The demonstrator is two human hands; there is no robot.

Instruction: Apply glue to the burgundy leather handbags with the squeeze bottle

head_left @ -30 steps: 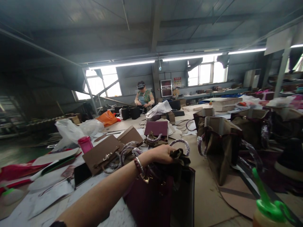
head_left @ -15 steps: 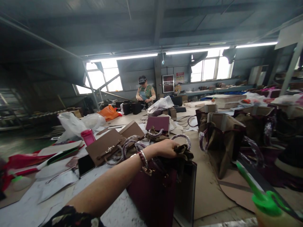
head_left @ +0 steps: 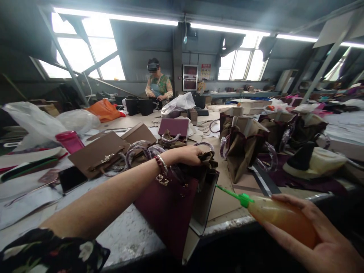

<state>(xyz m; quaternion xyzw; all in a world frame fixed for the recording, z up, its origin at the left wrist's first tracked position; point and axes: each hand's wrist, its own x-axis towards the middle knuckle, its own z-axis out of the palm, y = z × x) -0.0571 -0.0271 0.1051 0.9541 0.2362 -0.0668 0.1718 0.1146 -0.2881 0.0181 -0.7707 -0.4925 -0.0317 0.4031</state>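
A dark maroon handbag (head_left: 167,204) stands tilted at the table's front edge, its side open toward the right. My left hand (head_left: 189,154) reaches over the top of it and grips the bunched olive lining (head_left: 208,161); the fingertips are partly hidden by the cloth. My right hand (head_left: 318,227) is wrapped round a squeeze bottle (head_left: 284,216) of amber liquid with a green cap and a long green nozzle. The bottle lies nearly level, its nozzle tip close to the bag's open side. Wrapped handles (head_left: 138,151) stick up behind my left wrist.
Several unfinished bags (head_left: 246,146) with olive linings stand at the right. A taupe bag (head_left: 98,153), a pink bottle (head_left: 69,142) and a phone-like black slab (head_left: 72,178) lie left. A cream-coloured container (head_left: 324,163) rests at right. Across the table a person (head_left: 159,83) works on black bags.
My right hand has come into view holding the squeeze bottle, whose nozzle now points left toward the bag. My left hand keeps its hold on the lining. The view has tilted down and turned right.
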